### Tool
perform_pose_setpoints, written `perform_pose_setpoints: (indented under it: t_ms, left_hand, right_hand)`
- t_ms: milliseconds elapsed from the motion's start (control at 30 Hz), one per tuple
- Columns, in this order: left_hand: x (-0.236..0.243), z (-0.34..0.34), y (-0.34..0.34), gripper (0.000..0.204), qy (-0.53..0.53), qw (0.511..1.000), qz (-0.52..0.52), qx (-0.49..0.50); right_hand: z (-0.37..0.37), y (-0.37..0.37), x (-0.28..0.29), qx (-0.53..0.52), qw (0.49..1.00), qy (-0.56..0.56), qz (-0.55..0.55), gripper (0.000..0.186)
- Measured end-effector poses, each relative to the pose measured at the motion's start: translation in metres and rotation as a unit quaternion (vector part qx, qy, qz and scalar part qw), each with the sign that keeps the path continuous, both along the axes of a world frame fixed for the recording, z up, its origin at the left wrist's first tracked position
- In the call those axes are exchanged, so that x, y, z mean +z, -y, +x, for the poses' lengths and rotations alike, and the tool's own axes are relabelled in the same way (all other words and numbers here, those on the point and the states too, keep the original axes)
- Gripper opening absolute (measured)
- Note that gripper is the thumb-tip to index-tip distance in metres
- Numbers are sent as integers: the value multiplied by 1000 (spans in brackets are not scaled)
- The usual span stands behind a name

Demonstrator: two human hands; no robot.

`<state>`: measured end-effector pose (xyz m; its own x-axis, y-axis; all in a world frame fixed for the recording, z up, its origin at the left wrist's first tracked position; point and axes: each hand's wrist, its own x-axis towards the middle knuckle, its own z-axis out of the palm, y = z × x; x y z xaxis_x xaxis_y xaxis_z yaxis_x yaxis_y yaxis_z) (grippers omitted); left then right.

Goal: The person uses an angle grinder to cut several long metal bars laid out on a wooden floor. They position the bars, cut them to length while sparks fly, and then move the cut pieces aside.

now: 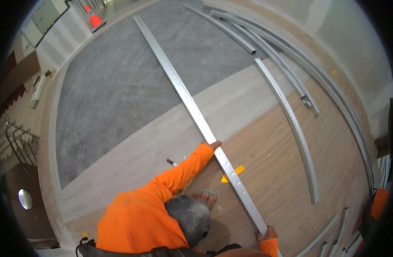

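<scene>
A long, straight silver metal stud (192, 107) runs from the far left of the floor toward my lower right, with small raised marks along its near half. My left hand (214, 145) is closed round it partway along, the arm in an orange sleeve reaching across from the lower left. Near the stud's close end, my right hand (269, 234) grips its edge, fingers bent. A flat yellow piece (233, 174) shows on both sides under the stud; its kind is unclear. Beside my left forearm lies a black-and-white marker (171, 162). My bent knee (188, 217) is below.
More metal studs lie to the right, a short one (290, 124) nearest and a long curved-looking one (325, 77) along the wall. Thin metal pieces (333, 233) rest at the lower right, near another orange-clad person (378, 204). An orange cone (94, 20) stands far left.
</scene>
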<state>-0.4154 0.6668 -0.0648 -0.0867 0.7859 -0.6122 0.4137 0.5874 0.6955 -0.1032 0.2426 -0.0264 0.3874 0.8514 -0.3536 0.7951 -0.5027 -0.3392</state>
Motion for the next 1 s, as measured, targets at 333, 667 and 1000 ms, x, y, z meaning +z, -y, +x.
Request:
perform_pose_setpoints:
  t_ms: [333, 667, 1000]
  left_hand:
    - [-2, -3, -1, 51, 27, 999, 5, -22]
    - [-6, 7, 1, 48, 17, 999, -4, -30]
    - [-5, 3, -19, 50, 18, 996, -64, -53]
  right_hand:
    - [-8, -5, 10, -32, 998, -46, -29, 57]
    - [5, 19, -16, 28, 998, 3, 53, 55]
    - [-23, 0, 9, -11, 1000, -2, -29, 50]
